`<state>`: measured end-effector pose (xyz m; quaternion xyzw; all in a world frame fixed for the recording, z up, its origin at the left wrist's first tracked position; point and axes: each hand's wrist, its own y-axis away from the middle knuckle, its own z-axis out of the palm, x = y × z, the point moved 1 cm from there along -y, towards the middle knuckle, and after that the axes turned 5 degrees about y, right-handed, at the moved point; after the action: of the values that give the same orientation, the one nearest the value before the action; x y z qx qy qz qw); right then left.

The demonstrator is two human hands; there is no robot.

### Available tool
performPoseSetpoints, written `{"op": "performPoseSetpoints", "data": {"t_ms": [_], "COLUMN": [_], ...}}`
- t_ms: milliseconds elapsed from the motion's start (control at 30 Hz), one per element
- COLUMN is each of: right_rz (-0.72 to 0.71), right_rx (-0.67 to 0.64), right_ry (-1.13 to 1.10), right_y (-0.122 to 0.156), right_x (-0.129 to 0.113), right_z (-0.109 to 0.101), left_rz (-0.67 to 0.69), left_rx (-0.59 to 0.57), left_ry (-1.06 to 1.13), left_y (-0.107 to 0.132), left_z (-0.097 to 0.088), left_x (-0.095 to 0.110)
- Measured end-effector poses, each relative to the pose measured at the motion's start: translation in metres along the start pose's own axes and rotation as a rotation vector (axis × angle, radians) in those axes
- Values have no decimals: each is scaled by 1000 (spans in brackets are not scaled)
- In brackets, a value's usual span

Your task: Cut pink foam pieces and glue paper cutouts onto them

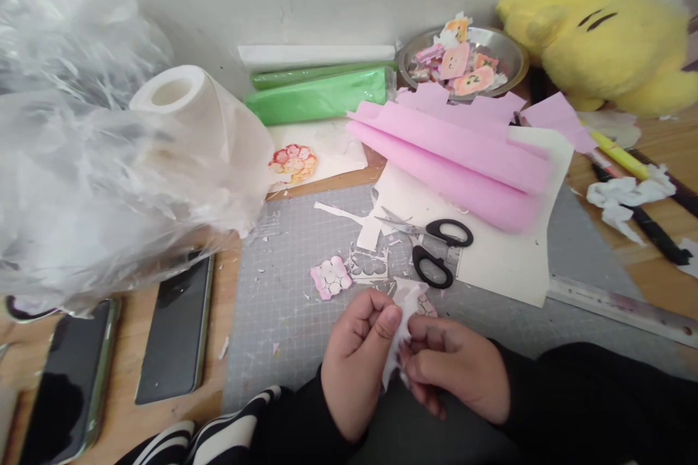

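My left hand (357,360) and my right hand (455,370) meet low over the grey cutting mat (289,305). Both pinch a small white paper piece (406,305) with a pinkish print, fingers curled round it. Just beyond the hands lie black-handled scissors (436,247), a pink flower cutout (331,277) and a cut-out paper frame (369,264). Folded pink foam sheets (452,160) rest on cream card (507,261) behind them.
A metal bowl (512,51) of printed cutouts and a yellow plush toy (605,22) stand at the back right. Green foam sheets (321,94), a film roll (179,94) and crumpled plastic (70,167) sit left. Two phones (174,327) lie front left, a metal ruler (622,305) and pens (643,218) right.
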<state>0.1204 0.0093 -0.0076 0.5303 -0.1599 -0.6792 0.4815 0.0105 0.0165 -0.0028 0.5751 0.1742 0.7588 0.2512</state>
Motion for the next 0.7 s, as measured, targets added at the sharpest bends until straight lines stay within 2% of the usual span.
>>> {"op": "performPoseSetpoints", "data": {"t_ms": [167, 333, 700], "right_rz": [21, 50, 105], "right_rx": [-49, -43, -18], "right_ry": [23, 92, 201], "right_y": [0, 2, 6], "right_x": [3, 5, 5], "right_z": [0, 3, 7], "left_rz": [9, 42, 19], "left_rx": [52, 76, 55], "left_ry": [20, -1, 16], "left_y": [-1, -2, -1], "left_z": [-1, 0, -1], "left_x": [1, 4, 3]}}
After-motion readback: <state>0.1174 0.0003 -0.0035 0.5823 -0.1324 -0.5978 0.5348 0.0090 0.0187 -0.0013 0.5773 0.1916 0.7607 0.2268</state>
